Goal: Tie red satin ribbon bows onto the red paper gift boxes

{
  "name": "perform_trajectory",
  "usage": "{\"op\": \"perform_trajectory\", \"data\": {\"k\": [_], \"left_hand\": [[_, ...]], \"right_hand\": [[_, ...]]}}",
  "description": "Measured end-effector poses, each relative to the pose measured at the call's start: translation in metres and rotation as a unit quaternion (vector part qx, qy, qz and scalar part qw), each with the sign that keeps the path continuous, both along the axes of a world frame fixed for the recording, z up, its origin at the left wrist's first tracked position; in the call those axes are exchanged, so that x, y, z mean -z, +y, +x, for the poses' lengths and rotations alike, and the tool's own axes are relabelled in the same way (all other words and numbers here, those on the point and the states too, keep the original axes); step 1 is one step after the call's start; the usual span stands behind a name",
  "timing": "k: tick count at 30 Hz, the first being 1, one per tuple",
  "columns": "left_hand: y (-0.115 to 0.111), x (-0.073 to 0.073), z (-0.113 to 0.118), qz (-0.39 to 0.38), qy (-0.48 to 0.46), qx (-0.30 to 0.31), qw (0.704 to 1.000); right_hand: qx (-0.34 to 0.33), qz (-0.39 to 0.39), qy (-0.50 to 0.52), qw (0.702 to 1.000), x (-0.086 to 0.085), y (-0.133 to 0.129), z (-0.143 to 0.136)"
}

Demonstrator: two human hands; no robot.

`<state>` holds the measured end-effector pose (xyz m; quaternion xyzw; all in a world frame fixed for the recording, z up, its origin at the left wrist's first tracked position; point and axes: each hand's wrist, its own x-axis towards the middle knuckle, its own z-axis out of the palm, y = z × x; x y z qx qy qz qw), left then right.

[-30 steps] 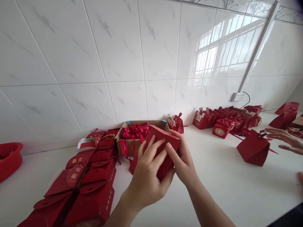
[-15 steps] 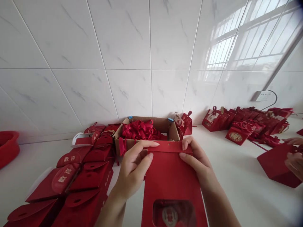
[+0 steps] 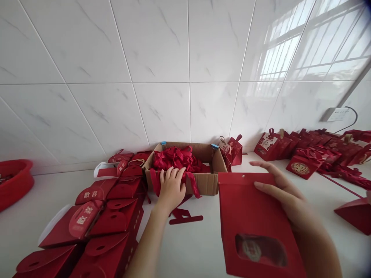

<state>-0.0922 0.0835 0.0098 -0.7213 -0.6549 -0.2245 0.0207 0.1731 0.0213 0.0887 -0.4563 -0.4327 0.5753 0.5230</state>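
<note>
Left hand (image 3: 171,188): half open, fingers slightly curled and a little apart, laid over the red ribbons (image 3: 177,159); cannot tell if pinching any.
Right hand (image 3: 285,195): closed on the red bag (image 3: 249,210) at its upper right edge, thumb on the near face, index finger stretched out beyond.
Red bag: held upright below and left of the right hand, oval window (image 3: 261,250) low on its face.
Red ribbons: heaped beyond the left hand inside the cardboard box (image 3: 205,184), ends hanging over its near wall.
Red strip (image 3: 186,220): flat on the white counter (image 3: 188,253), just right of the left forearm.
Flap-top boxes (image 3: 114,216): in rows left of the left hand.
Small gift boxes (image 3: 269,146): beyond the right hand, near the wall.
</note>
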Motion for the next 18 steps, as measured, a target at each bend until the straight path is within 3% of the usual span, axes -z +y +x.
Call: {"op": "perform_trajectory", "data": {"k": [2,5,10,15,18], "left_hand": [[-0.002,0.001,-0.002,-0.013,0.025,0.002,1.0],[-0.02,-0.015,-0.01,-0.064,0.015,0.035,0.997],[-0.051,-0.047,-0.021,-0.175,-0.04,0.059,0.982],[-0.056,-0.049,-0.026,-0.176,-0.052,0.032,0.982],[-0.056,-0.05,-0.023,-0.146,-0.043,0.03,0.988]], "right_hand": [[0.078,-0.001,-0.002,0.997,0.001,0.0,0.005],[0.173,0.01,0.01,0.985,0.005,0.003,0.019],[0.171,0.007,0.048,0.984,0.012,0.001,0.043],[0.167,0.07,0.065,0.981,0.016,-0.004,0.063],[0.133,0.087,-0.042,0.986,0.023,0.007,0.083]]}}
